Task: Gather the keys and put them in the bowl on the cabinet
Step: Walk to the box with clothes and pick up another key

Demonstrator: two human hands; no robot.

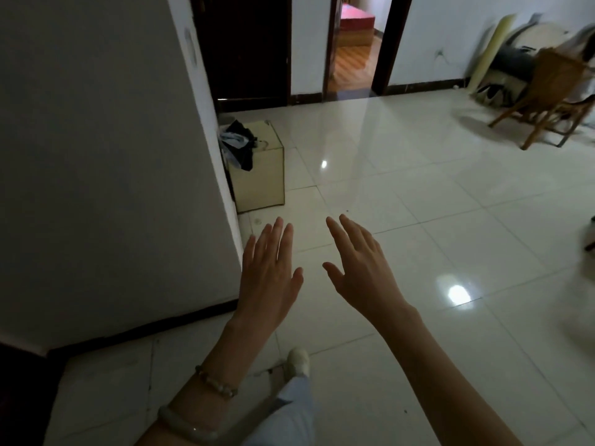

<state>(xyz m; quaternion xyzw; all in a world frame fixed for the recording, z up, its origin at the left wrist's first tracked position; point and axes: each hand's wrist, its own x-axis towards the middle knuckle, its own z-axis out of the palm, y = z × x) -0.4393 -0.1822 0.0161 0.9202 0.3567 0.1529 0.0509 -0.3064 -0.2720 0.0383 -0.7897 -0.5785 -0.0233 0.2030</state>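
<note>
My left hand [269, 272] and my right hand [360, 268] are stretched out in front of me over a glossy tiled floor, palms down, fingers apart, holding nothing. Two bracelets circle my left wrist. No keys, bowl or cabinet appear in this view.
A white wall corner [206, 130] juts out on the left. A small yellowish box [260, 175] with dark cloth on it stands by that corner. Beyond are a dark door and an open doorway [354, 49]. Wooden chairs [547, 91] and clutter fill the far right. My foot [297, 362] shows below.
</note>
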